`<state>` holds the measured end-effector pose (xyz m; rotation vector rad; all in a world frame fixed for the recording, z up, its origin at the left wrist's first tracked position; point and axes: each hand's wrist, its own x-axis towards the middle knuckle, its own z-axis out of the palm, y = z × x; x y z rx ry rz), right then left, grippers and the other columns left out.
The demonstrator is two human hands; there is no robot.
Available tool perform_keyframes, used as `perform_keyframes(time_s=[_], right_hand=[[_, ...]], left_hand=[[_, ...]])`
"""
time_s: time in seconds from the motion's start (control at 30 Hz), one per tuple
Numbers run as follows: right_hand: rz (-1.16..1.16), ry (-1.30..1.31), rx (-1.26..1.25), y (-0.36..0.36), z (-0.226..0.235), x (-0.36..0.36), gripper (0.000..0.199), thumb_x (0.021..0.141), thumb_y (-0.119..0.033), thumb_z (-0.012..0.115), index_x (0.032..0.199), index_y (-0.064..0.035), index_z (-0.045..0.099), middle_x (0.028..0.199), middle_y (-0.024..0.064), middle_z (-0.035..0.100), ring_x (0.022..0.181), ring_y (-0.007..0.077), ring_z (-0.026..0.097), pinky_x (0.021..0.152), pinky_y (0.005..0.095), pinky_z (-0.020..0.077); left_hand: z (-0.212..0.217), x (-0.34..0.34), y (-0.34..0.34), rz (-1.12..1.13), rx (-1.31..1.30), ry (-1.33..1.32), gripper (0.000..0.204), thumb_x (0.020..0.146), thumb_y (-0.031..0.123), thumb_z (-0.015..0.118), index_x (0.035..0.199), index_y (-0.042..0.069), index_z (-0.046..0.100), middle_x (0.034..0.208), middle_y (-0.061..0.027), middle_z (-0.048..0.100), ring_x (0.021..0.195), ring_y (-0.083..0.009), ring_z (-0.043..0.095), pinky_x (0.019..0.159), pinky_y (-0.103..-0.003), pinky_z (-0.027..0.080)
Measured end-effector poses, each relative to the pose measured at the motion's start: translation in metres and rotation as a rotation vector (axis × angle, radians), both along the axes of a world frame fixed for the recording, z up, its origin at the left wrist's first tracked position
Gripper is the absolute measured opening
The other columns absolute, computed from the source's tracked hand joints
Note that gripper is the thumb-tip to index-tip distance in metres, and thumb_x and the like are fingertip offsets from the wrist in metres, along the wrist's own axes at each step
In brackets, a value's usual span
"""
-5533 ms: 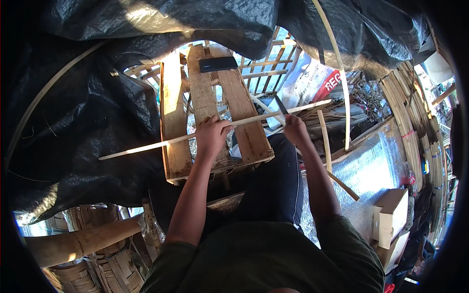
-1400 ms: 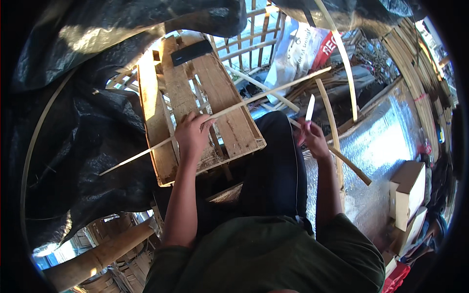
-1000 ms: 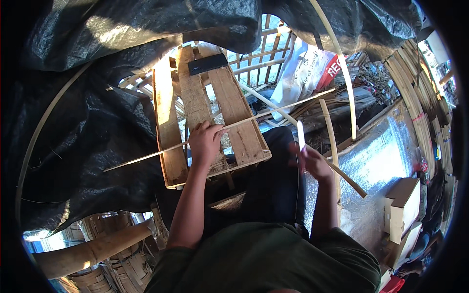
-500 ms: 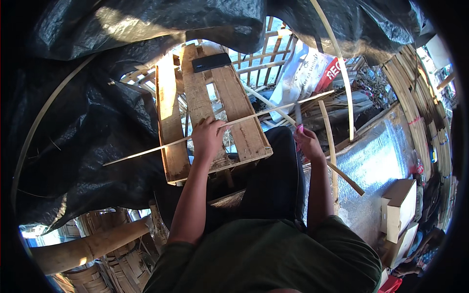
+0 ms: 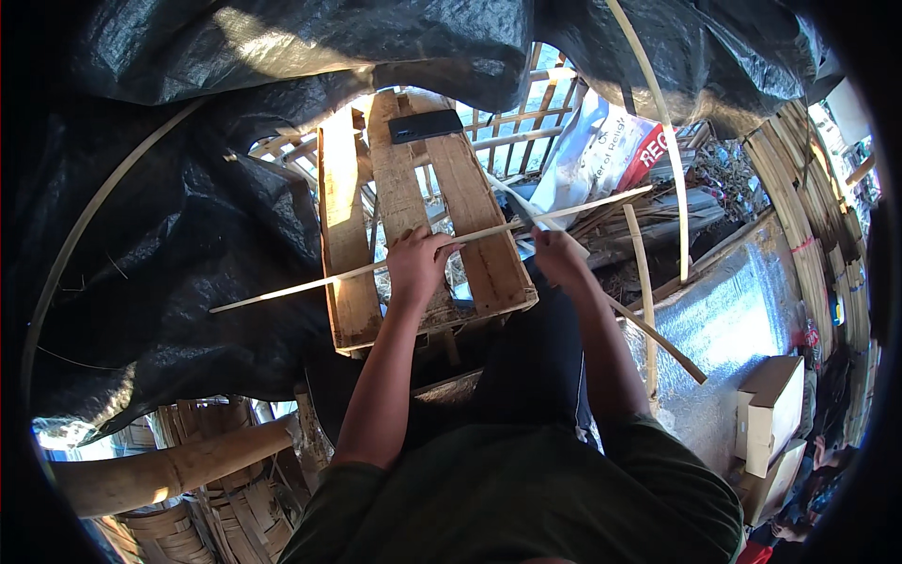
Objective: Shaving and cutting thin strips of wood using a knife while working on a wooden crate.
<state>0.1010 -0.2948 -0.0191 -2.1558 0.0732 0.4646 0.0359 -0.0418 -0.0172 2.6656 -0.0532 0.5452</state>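
Note:
A long, thin bamboo strip (image 5: pixel 357 271) lies slantwise across the slatted wooden bench (image 5: pixel 487 268). My left hand (image 5: pixel 416 270) is closed on the strip and presses it against the middle slat. In my right hand (image 5: pixel 562 258), just right of the bench, is a knife (image 5: pixel 522 209). Its pale blade points up and away, close to the strip's right part. My fist now covers the handle; whether blade and strip touch is hard to tell. A black phone (image 5: pixel 426 126) rests at the bench's far end.
Black plastic sheeting (image 5: pixel 178 244) hangs at left and above. On the right stand a bamboo stick (image 5: pixel 641 282), a silvery sheet (image 5: pixel 723 310), cardboard boxes (image 5: pixel 770 414) and bundled bamboo strips (image 5: pixel 799 216). A printed sack (image 5: pixel 597 155) lies beyond the bench.
My right hand has moved left and slightly up with the knife, nearer the bench and my left hand. The left hand keeps its hold on the bamboo strip. The whole view has shifted slightly.

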Motion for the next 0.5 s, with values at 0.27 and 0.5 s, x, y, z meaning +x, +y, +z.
perform_keyframes(time_s=[0.27, 0.5], right_hand=[[-0.369, -0.301, -0.308, -0.023, 0.005, 0.017, 0.043, 0.099, -0.030, 0.050, 0.080, 0.0048, 0.067, 0.067, 0.0242, 0.065, 0.064, 0.0349, 0.069, 0.056, 0.0474, 0.0508], [-0.128, -0.094, -0.230, -0.002, 0.002, -0.005, 0.047, 0.096, -0.037, 0.052, 0.083, 0.0049, 0.068, 0.072, 0.0251, 0.066, 0.072, 0.0374, 0.068, 0.067, 0.0458, 0.0506]], left_hand=[[-0.003, 0.000, 0.004, -0.005, -0.014, -0.025, 0.022, 0.080, 0.035, 0.075, 0.086, 0.014, 0.076, 0.079, -0.0060, 0.063, 0.080, -0.0280, 0.064, 0.070, -0.040, 0.050], [-0.004, -0.002, 0.004, -0.001, -0.041, -0.068, 0.022, 0.078, 0.035, 0.077, 0.084, 0.014, 0.076, 0.077, -0.0063, 0.063, 0.079, -0.0286, 0.063, 0.070, -0.040, 0.049]])
